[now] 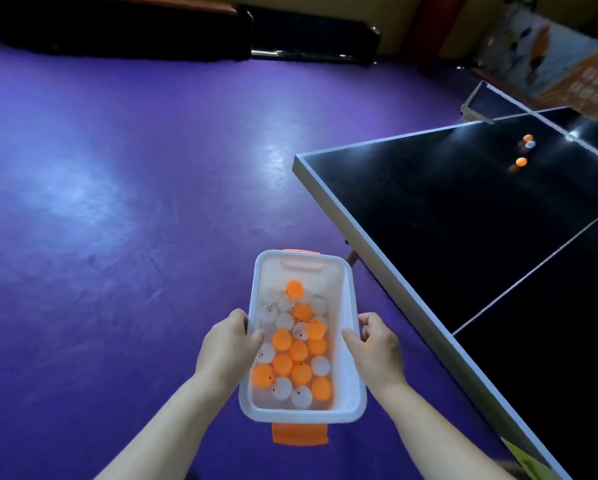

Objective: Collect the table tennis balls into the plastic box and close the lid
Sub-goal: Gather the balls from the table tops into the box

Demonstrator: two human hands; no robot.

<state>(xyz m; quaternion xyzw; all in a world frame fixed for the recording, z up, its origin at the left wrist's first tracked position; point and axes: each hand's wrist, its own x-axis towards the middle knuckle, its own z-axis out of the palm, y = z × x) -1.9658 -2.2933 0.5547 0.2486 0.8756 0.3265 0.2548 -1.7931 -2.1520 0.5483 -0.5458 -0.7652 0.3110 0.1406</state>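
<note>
- The left hand (pixel 229 344) and the right hand (pixel 377 344) each clasp a long side of the white plastic box (pixel 349 299), thumbs hooked over the rim, carrying it above the purple floor (pixel 117 202) just beside the black table tennis table (pixel 464 237).
- The box is open; no lid is in view. Orange latches (pixel 299 434) hang at its near and far ends.
- A mixed heap of orange and white balls (pixel 296 344) lies loose inside, well below the rim.
- Three balls remain on the table (pixel 523 150) near the net (pixel 477 102), two orange and one white, well apart from the box.
- Risk, as I judge it: tilting the open box while reaching across could let the loose balls roll to one end and spill.
- Freeing one hand to pick up balls leaves a one-sided grip, and the box may tip.
- A nudged ball could roll off the table edge.
</note>
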